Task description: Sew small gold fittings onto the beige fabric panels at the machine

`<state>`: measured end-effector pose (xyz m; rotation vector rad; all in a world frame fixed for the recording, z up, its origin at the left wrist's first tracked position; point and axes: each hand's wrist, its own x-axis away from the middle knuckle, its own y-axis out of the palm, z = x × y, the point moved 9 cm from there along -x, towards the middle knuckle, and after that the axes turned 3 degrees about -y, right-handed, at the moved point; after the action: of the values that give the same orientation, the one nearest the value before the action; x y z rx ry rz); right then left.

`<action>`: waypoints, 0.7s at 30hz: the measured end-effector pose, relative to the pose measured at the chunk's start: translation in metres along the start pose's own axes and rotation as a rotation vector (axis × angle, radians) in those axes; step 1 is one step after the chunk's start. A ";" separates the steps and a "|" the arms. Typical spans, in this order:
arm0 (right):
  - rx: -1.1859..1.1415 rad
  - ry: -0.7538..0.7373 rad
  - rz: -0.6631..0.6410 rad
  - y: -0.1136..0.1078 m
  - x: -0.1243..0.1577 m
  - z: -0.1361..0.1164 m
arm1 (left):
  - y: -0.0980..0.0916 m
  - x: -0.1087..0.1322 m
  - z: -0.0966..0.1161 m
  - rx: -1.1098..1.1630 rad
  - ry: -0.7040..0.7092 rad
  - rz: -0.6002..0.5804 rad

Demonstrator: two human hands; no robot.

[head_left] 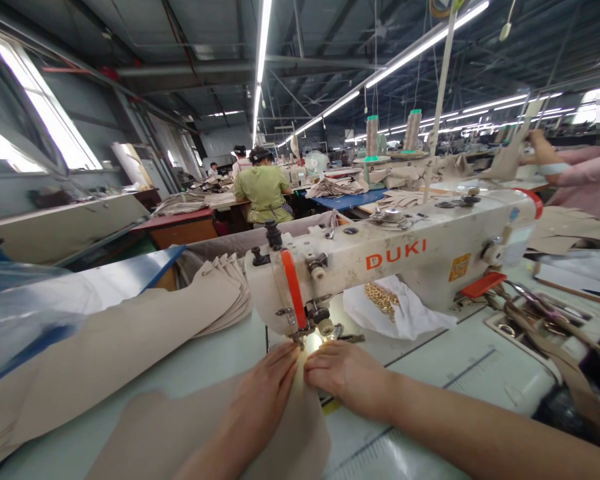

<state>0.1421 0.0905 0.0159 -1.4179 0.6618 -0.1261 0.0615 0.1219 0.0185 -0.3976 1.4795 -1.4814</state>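
Note:
My left hand (pixel 266 390) lies flat, fingers stretched out, on a beige fabric piece (pixel 180 433) on the pale table. My right hand (pixel 349 373) rests beside it, fingers curled down onto the same fabric's edge. Both sets of fingertips sit just in front of the presser foot (pixel 305 338) of a white DUKI sewing machine (pixel 395 257). The needle area is lit by a small lamp.
A stack of long beige fabric pieces (pixel 145 333) lies at left. White cloth with a gold chain (pixel 383 298) sits under the machine arm. Straps and scissors (pixel 535 310) lie at right. Other people work at a far table (pixel 263 187) and at right (pixel 585 177).

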 end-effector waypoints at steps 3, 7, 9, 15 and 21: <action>-0.013 0.003 -0.001 0.001 0.000 0.001 | 0.000 -0.003 0.000 0.011 -0.006 -0.005; -0.027 0.003 0.011 0.001 0.000 0.004 | 0.000 -0.003 0.000 0.039 -0.011 0.004; -0.035 -0.015 0.017 0.000 -0.001 0.000 | 0.000 0.003 -0.001 0.041 -0.025 0.013; -0.086 -0.178 0.060 0.001 0.000 -0.036 | -0.010 0.046 0.006 -0.044 -0.050 -0.029; -0.122 -0.199 0.096 -0.002 0.002 -0.045 | -0.036 0.079 0.030 -0.110 0.045 0.065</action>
<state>0.1219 0.0507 0.0165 -1.4905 0.5789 0.1318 0.0332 0.0344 0.0259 -0.3809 1.6001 -1.3694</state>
